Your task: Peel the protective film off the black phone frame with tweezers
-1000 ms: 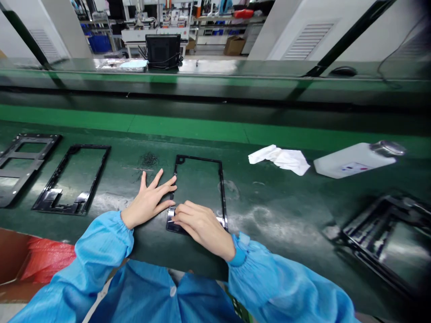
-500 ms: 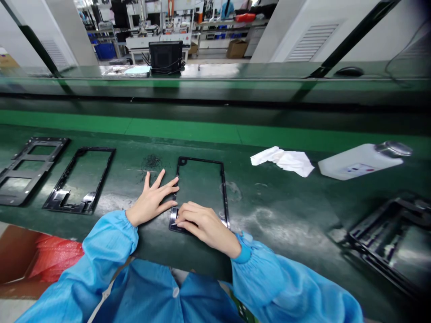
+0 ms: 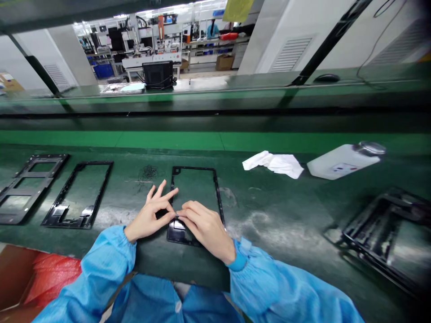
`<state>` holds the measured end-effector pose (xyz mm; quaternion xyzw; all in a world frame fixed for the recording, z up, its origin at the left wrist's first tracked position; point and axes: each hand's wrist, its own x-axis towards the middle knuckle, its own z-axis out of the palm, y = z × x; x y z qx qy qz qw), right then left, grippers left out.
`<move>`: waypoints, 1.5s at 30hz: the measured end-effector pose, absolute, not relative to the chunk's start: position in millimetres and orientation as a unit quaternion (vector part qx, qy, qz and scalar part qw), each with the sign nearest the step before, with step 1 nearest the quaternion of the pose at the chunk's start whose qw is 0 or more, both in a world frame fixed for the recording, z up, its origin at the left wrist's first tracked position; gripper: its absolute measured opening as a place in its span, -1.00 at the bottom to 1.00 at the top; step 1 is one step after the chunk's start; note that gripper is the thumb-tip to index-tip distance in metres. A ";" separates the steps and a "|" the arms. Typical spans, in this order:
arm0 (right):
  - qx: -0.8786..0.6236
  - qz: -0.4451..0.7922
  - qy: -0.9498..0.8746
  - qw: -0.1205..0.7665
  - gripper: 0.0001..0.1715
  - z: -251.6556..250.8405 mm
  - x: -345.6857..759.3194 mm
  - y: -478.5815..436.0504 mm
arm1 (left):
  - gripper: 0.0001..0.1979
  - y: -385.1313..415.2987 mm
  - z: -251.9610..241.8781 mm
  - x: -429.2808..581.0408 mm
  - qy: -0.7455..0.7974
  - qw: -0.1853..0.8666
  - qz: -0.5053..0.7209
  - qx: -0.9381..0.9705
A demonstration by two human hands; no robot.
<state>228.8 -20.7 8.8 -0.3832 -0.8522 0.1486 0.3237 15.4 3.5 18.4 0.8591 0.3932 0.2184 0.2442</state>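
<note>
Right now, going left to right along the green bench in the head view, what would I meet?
Grey frame with rectangular openings, slim black frame, left hand, right hand, crumpled white wipe, white bottle, blurred black frames.

This is a factory workshop. Black frames lie spaced along a long green tabletop, and machinery, a blue bin and a cardboard box stand beyond.
</note>
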 end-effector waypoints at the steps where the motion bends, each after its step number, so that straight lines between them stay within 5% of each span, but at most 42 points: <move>1: -0.387 0.149 -0.849 0.326 -0.79 8.9 229.2 -20.5 | -0.75 4.7 18.6 14.3 0.398 0.241 0.228 0.856; 7: -0.391 0.198 -0.849 0.296 -0.83 10.6 232.9 -22.2 | -0.75 20.9 15.2 -9.9 0.544 0.054 0.340 0.766; 11: -0.357 0.211 -0.876 0.246 -0.85 10.6 232.4 -26.7 | -0.81 23.3 7.9 -19.2 0.591 -0.032 0.312 0.743; 14: -0.345 0.204 -0.891 0.212 -0.84 8.6 229.8 -30.0 | -0.54 17.6 3.6 -11.5 0.514 0.008 0.237 0.824; 18: -0.345 0.189 -0.899 0.192 -0.84 5.4 225.9 -33.1 | -0.41 11.6 0.7 0.0 0.402 0.066 0.144 0.902; 45: -0.293 0.187 -0.914 0.211 -0.71 4.2 223.2 -30.4 | -0.39 15.1 -3.5 -1.4 0.391 0.076 0.127 0.908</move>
